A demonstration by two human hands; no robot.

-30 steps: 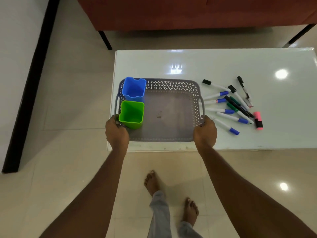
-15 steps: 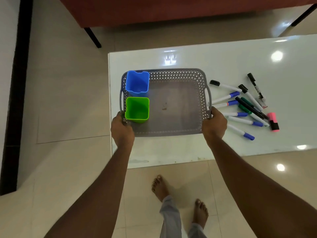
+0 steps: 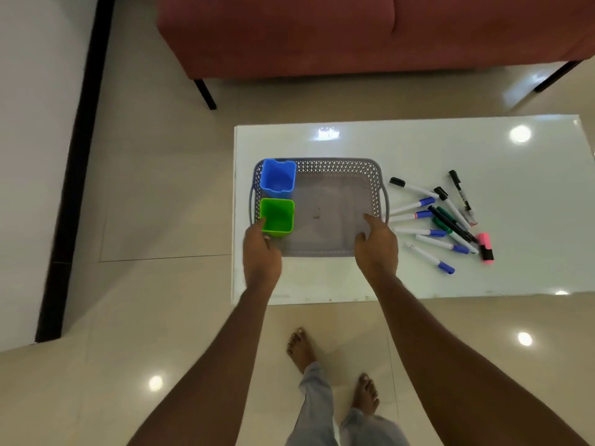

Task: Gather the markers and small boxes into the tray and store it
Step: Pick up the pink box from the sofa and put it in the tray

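A grey perforated tray rests on the white table near its left end. Inside it, at the left, a blue box stands behind a green box. My left hand hovers at the tray's front left corner, fingers loose, one fingertip touching the green box. My right hand is over the tray's front right corner with fingers spread, holding nothing. Several markers with blue, black and green caps lie scattered on the table right of the tray, along with a pink highlighter.
A red sofa on black legs stands beyond the table. Glossy tiled floor surrounds the table, with a white wall and a dark strip at the left. My bare feet stand just before the table's front edge.
The tray has been set farther in on the table. Both hands have let go of its handles and their fingers have opened.
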